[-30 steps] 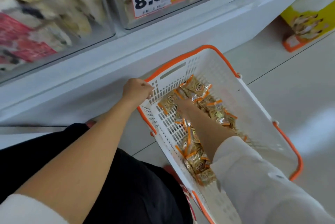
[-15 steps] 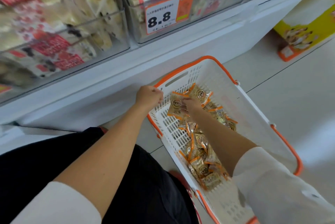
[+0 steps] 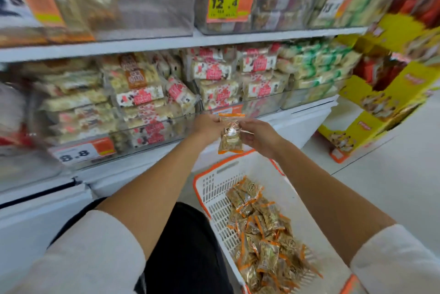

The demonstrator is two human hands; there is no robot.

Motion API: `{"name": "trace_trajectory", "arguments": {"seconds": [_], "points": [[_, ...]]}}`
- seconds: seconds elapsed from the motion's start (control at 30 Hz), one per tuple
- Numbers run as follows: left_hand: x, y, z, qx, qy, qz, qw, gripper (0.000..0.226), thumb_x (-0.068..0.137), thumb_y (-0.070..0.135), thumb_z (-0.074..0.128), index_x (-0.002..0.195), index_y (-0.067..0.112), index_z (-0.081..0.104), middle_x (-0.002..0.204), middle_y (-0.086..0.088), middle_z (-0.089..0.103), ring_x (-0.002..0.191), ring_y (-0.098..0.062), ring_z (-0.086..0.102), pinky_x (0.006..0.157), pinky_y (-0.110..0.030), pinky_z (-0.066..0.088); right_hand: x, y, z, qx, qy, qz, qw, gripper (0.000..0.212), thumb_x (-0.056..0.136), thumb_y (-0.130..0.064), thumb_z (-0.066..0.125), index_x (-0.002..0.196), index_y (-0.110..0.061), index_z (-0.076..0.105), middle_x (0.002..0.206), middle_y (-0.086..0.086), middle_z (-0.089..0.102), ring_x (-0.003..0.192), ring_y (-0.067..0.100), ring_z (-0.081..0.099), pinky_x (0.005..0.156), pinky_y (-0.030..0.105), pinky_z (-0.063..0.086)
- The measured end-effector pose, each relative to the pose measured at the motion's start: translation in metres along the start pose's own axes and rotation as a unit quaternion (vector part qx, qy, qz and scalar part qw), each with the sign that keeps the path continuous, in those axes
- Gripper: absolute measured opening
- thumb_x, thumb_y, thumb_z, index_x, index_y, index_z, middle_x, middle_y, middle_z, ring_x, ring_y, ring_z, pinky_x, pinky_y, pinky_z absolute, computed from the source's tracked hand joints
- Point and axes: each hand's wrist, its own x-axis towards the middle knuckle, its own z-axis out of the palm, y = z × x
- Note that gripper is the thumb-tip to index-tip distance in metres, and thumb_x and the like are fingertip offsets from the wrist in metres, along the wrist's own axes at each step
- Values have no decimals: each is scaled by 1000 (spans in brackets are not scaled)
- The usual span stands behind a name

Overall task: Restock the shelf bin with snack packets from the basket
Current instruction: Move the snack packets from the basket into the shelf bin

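You are holding one snack packet (image 3: pixel 230 137) up between both hands: a clear wrapper with orange bands at top and bottom and golden-brown pieces inside. It is hanging upright in the air, above the far rim of the basket and just in front of the clear front wall of the lower shelf bin (image 3: pixel 152 133), outside the bin itself. Your left hand (image 3: pixel 206 124) is gripping its upper left edge with the fingers curled in tight. Your right hand (image 3: pixel 259 136) is pinching the right side between the thumb and curled fingers, so both sets of fingers are clamped on the same packet.

Below your hands the basket (image 3: pixel 222 165), white slatted plastic with an orange rim, is sitting low beside your leg, close to the white base of the shelving. A pile of packets (image 3: pixel 262 234) of the same kind is lying along its bottom.

Behind the held packet, the lower shelf bin is carrying stacked snack bars (image 3: pixel 140 97) in pale wrappers with red and brown labels, blurred by camera motion. A price tag (image 3: pixel 83 152) reading 8.8 is showing on its front at the left. On the shelf above, more clear bins are standing, and one is bearing a yellow and orange tag (image 3: pixel 229 2) reading 12.4. To the right, yellow display cartons (image 3: pixel 381 103) are standing on the pale floor (image 3: pixel 392 174). Your white sleeves (image 3: pixel 95 258) are showing at the bottom corners, with both forearms bare, and your dark trousers (image 3: pixel 185 258) are filling the space between them.
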Motion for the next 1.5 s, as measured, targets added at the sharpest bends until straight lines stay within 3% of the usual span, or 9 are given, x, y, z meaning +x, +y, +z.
{"name": "trace_trajectory", "arguments": {"seconds": [0.1,0.27,0.6,0.73,0.9,1.0,1.27,1.37,1.5], "points": [[-4,35,-37,-21,54,50,997,26,87,20,68,64,13,60,71,-10,60,72,-22,61,82,-45,56,-11,-50,16,4,-24,-23,999,14,93,-16,63,106,-10,64,97,5,65,84,19,63,76,27,54],[-15,93,-93,-61,85,98,990,20,84,16,71,66,13,62,71,-9,61,68,-21,59,77,-38,55,-29,-117,50,-101,-74,-73,989,16,86,-13,72,86,-17,56,83,3,58,71,13,57,67,21,54],[-32,174,-199,-15,168,186,968,12,93,14,63,85,6,68,90,-8,64,88,-22,61,86,-35,52,-33,-217,140,-127,-109,-178,970,12,88,-13,70,87,-5,60,100,17,63,93,27,61,93,39,52],[-28,199,-256,-23,208,216,954,13,92,9,62,83,3,69,73,-6,62,67,-16,58,72,-34,54,-24,-259,187,-124,-125,-231,957,30,89,-12,69,110,8,63,102,15,69,90,25,65,85,36,57],[-7,215,-318,-18,229,204,952,21,89,9,68,110,10,63,94,-3,62,77,-12,60,60,-19,52,5,-297,238,-173,-104,-279,939,8,86,-5,70,82,-4,63,80,7,63,71,13,62,60,19,56],[21,210,-342,88,225,187,952,28,87,13,71,113,9,61,100,-7,62,84,-19,63,64,-25,53,39,-303,257,-219,-73,-274,934,14,81,-3,75,90,-4,64,78,9,62,63,11,61,55,18,55],[69,177,-378,334,157,125,921,16,87,25,71,90,12,79,101,-1,74,95,-14,64,82,-27,49,121,-290,293,-475,-95,-187,854,42,82,-17,77,53,-14,48,39,-7,51,36,1,47,44,13,42],[75,170,-383,358,147,129,913,14,88,23,70,89,12,80,98,-2,74,93,-16,65,81,-30,50,131,-286,305,-537,-96,-165,822,37,81,-26,78,53,-12,58,43,-5,59,44,4,56,54,15,48],[81,164,-384,362,171,147,904,12,88,21,70,83,15,80,94,-2,76,88,-14,67,80,-33,53,135,-287,308,-478,-118,-104,864,24,79,-15,81,70,-6,61,71,7,68,53,12,63,62,24,57]]}}
